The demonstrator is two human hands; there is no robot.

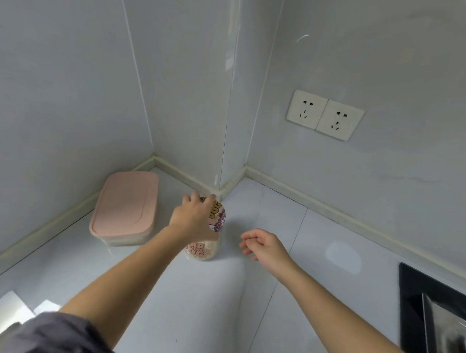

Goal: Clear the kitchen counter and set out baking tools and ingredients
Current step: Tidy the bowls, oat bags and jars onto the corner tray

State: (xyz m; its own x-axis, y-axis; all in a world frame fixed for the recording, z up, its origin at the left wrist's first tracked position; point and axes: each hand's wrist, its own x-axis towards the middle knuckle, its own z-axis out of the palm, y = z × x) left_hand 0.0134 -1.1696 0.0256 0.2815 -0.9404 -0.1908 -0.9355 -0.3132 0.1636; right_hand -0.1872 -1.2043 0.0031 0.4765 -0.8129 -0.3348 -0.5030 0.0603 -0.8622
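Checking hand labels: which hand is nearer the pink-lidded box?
Left. The left hand grips the top of the printed jar just right of the pink-lidded box; the right hand hovers open farther right, beyond the jar.

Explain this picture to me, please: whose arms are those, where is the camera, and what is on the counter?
No machine here: these are a person's two bare arms. The single picture comes from a wide-angle camera worn on the head, looking forward and down, so the arms reach in from below. The left hand holds the top of a printed container with pale contents, on the white counter near the wall corner; jar or packet, I cannot tell. The right hand hovers beside it, fingers relaxed, holding nothing. To the left sits a box with a pink lid. Two wall sockets are on the right wall, and a black panel shows at the lower right edge.
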